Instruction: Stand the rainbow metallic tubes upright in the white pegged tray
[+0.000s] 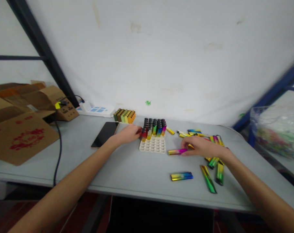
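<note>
My left hand [130,133] is closed at the left edge of a white tray [152,147] with rows of holes. A dark red lighter shows at its fingertips, partly hidden by them, beside a red and yellow lighter [143,134] standing in the tray. Colourful lighters with black tops [154,124] fill the tray's back rows upright; the front rows show bare holes. To the right of the tray, my right hand [195,145] has its fingers closed on the end of a pink and yellow lighter [175,151] lying on the table.
Loose lighters [219,173] lie around my right hand, and a yellow-blue one [182,176] lies nearer the front edge. At the back stands a block of lighters [124,116]. A phone [105,134], power strip [98,110], cable [59,145], cardboard box [27,136] and plastic bag [275,129] are also there.
</note>
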A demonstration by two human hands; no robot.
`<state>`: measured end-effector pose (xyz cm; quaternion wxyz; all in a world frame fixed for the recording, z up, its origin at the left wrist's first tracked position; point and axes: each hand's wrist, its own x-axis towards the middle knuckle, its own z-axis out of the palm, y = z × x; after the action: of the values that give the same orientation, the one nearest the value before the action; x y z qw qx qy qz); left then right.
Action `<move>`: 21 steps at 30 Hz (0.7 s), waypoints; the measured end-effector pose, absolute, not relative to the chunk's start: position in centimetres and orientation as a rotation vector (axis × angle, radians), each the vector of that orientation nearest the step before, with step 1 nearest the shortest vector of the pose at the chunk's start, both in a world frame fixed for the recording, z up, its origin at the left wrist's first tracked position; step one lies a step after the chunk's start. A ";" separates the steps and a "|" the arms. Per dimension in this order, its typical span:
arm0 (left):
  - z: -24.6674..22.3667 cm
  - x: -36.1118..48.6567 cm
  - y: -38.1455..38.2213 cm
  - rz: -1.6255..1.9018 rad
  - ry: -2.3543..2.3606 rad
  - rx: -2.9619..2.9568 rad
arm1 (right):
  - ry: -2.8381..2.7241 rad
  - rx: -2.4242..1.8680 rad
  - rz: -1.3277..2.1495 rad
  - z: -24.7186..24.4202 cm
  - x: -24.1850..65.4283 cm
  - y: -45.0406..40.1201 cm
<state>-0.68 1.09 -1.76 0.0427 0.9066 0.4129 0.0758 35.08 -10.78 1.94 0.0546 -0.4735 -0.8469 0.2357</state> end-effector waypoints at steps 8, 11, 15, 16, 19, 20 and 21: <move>-1.6 -0.6 1.0 0.232 1.255 2.761 | -2.107 -1.228 1.170 2.2 34.5 -9.7; -1.7 -0.6 1.0 0.243 1.247 2.743 | -1.831 -1.199 1.250 1.6 34.6 -9.2; -1.6 -0.6 1.0 0.237 1.245 2.740 | -1.453 -1.053 1.325 1.7 33.2 -9.0; -1.6 -0.6 1.0 0.231 1.254 2.740 | -1.384 -1.013 1.352 1.9 32.6 -9.1; -1.5 -0.5 0.9 0.222 1.280 2.745 | -1.262 -0.935 1.387 2.3 30.4 -9.7; -1.5 -0.5 0.9 0.219 1.284 2.752 | -1.244 -0.929 1.381 2.2 29.8 -9.9; -1.5 -0.5 0.9 0.217 1.283 2.759 | -1.237 -0.934 1.367 2.1 29.2 -10.2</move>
<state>-0.53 0.86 -1.46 0.0454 0.9036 0.4201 0.0710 29.23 -10.15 2.06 0.5120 -0.3881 -0.5142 0.5682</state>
